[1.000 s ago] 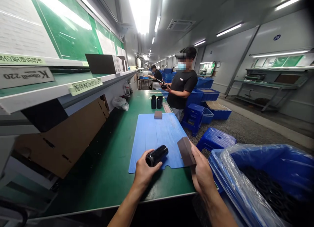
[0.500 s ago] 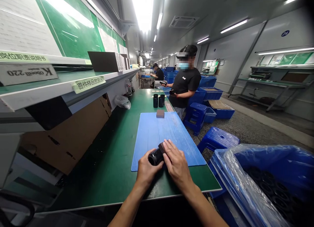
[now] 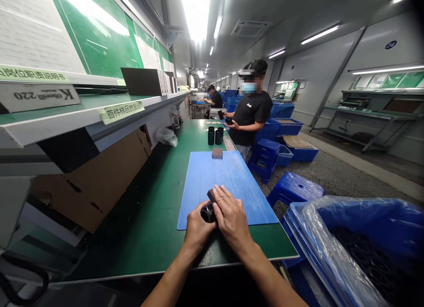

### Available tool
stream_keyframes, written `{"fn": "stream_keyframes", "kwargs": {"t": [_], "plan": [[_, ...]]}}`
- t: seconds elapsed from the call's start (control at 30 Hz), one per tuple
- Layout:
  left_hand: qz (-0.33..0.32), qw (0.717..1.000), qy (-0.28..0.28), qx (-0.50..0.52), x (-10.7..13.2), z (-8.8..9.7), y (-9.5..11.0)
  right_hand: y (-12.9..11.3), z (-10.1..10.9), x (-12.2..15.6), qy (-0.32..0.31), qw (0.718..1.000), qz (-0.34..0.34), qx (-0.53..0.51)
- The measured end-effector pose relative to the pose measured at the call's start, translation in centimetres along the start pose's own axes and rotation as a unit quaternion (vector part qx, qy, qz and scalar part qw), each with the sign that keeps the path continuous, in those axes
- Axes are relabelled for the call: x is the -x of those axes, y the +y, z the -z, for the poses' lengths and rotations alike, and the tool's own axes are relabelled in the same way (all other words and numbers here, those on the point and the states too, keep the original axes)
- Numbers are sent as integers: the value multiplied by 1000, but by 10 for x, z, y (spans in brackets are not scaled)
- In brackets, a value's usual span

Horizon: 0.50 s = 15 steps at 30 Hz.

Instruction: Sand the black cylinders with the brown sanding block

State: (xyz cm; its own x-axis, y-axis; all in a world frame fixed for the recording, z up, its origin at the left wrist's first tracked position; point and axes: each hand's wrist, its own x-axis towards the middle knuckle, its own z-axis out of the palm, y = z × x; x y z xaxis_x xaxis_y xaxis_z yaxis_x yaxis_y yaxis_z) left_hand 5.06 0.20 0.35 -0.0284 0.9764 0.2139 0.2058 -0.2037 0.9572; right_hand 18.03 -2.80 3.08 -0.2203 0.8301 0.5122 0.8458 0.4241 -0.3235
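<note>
A glossy black cylinder (image 3: 207, 213), hollow at the near end like a cup or jar, lies tilted in my left hand (image 3: 196, 227), whose fingers wrap round it. My right hand (image 3: 231, 214) grips a dark brown sanding block (image 3: 211, 195) and presses it on the cylinder's upper side. Both hands are over the near edge of the blue mat (image 3: 212, 174). Much of the cylinder is hidden behind my right fingers. A second brown block (image 3: 217, 153) rests at the mat's far edge.
Several black cylinders (image 3: 211, 136) stand upright beyond the mat on the green table (image 3: 149, 218). A co-worker (image 3: 253, 108) stands beside its far right side, holding dark objects. At right are a blue stool (image 3: 298, 185) and a plastic-lined blue bin (image 3: 331, 201) with black parts. A shelf (image 3: 99, 117) overhangs at left.
My right hand and the sanding block have moved left across the cylinder, covering more of it. The cylinder's open end now faces me more. The co-worker's hands have shifted.
</note>
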Motion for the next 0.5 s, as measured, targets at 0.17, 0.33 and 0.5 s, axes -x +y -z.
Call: {"fn": "stream_keyframes", "kwargs": {"t": [0.17,0.33,0.5], "plan": [[-8,1000,-2,-18,1,-1,0,-11,-5,6,31,999,-23,14],[-8,1000,3,-16,0,-1,-3,-16,-7,10,21,999,-28,5],[0,1000,9,-10,-2,0,-5,-10,-9,8,32,997,-68,-9]]}}
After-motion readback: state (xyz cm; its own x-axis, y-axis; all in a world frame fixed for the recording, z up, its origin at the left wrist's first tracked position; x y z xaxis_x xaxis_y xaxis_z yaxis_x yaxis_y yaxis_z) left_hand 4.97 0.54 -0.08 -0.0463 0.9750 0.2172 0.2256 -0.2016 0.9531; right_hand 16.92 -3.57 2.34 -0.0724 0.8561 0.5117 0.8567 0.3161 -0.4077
